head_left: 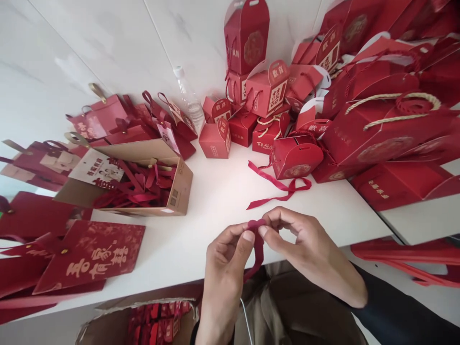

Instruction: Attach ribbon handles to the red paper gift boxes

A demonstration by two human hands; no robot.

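Between my two hands, over the table's front edge, is a dark red ribbon [258,251]. My left hand [227,268] pinches its upper end between thumb and forefinger. From the other side my right hand [305,244] pinches the same end, the fingertips of both hands almost touching. The ribbon's tail hangs down toward my lap. Just beyond my hands, another red ribbon [273,184] lies loosely curled on the white table [215,187], beside a red gift box [298,158].
An open cardboard box [184,187] of red strips stands at left, with red gift bags [97,254] around it. Red boxes [268,88] pile up at the back and right. A water bottle [192,105] stands by the wall. Below the table edge is a carton [108,323] of red packets.
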